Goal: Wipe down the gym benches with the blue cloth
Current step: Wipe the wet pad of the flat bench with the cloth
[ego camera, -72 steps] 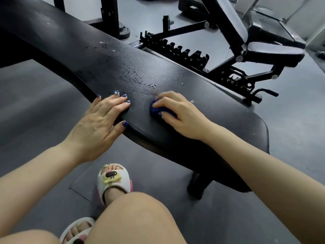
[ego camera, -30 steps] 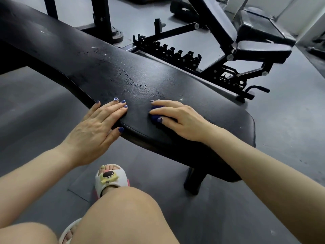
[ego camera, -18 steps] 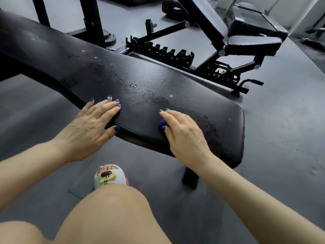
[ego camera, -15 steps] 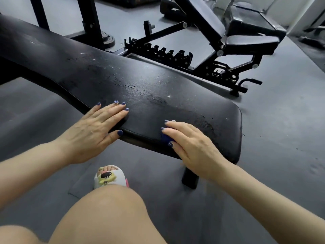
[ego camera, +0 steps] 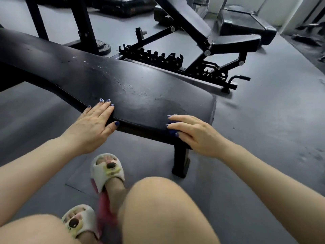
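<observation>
A long black padded bench with a worn, cracked top runs from far left to the centre right. My left hand lies flat on its near edge, fingers spread, holding nothing. My right hand presses a small blue cloth against the near edge close to the bench's right end. Most of the cloth is hidden under my fingers. A damp-looking patch lies on the pad just beyond that hand.
The bench leg stands on the grey floor under the right end. Behind stands an adjustable incline bench with a notched frame. Black rack posts rise at the back left. My knees and slippered feet are below.
My right hand has slid the cloth to the right along the bench's near edge, toward its end. My left hand has stayed on the edge. The view has shifted right.
</observation>
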`<state>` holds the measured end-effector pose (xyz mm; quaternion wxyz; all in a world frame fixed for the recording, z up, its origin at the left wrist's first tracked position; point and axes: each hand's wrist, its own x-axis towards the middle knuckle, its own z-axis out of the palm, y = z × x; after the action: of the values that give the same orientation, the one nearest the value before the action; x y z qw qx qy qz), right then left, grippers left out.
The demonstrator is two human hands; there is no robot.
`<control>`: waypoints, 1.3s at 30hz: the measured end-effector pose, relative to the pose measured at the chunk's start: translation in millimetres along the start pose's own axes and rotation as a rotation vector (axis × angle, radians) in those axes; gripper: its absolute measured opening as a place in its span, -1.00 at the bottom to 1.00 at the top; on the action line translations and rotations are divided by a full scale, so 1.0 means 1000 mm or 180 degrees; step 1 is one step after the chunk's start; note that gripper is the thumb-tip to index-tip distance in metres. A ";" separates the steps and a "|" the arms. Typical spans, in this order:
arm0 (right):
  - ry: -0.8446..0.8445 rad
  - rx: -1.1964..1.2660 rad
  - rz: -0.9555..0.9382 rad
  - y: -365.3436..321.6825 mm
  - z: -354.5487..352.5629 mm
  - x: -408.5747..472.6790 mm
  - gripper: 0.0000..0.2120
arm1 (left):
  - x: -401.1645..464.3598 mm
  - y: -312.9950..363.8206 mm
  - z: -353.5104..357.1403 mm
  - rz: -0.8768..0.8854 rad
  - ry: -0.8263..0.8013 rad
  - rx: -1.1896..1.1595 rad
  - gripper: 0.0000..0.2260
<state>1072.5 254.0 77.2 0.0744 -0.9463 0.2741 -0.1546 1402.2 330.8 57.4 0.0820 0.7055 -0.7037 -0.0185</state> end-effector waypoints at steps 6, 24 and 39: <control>-0.0153 0.0044 0.0607 0.007 -0.002 0.040 -0.69 | -0.006 0.024 -0.014 0.0136 -0.0285 0.0065 -0.29; 0.0865 0.0164 0.0522 0.024 0.014 0.014 -0.73 | 0.044 0.096 0.014 0.0486 0.0025 -0.0218 -0.26; 0.2754 0.1346 0.0732 0.001 0.077 -0.054 -0.67 | 0.088 0.174 0.021 0.0720 0.0084 -0.0505 -0.41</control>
<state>1054.2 286.8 -9.2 0.1608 -0.7232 0.3452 -0.5762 1227.7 241.8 69.5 0.1484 0.6131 -0.7739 -0.0555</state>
